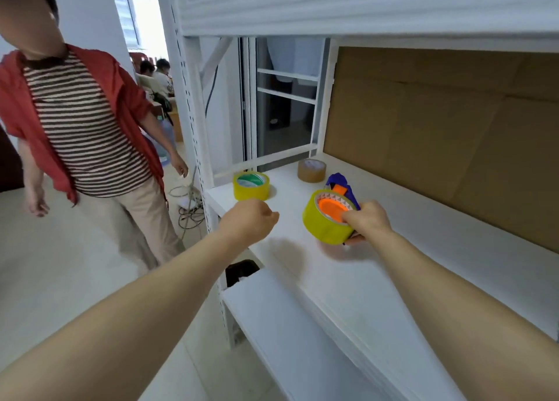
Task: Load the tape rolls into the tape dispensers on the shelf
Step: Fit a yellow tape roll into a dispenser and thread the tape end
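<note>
My right hand (367, 219) grips a blue and orange tape dispenser (341, 185) just above the white shelf (348, 276). A yellow tape roll (322, 226) sits around the dispenser's orange hub. My left hand (249, 219) hovers to the left of it, fingers curled shut with nothing in them. A second yellow tape roll (251, 185) lies flat near the shelf's left front corner. A brown tape roll (311, 170) lies flat further back.
A cardboard sheet (438, 128) backs the shelf. An upper shelf board (363, 10) hangs overhead and a lower shelf (287, 334) juts out below. A person in a striped shirt (84, 122) stands close on the left. Cables (189, 201) lie on the floor.
</note>
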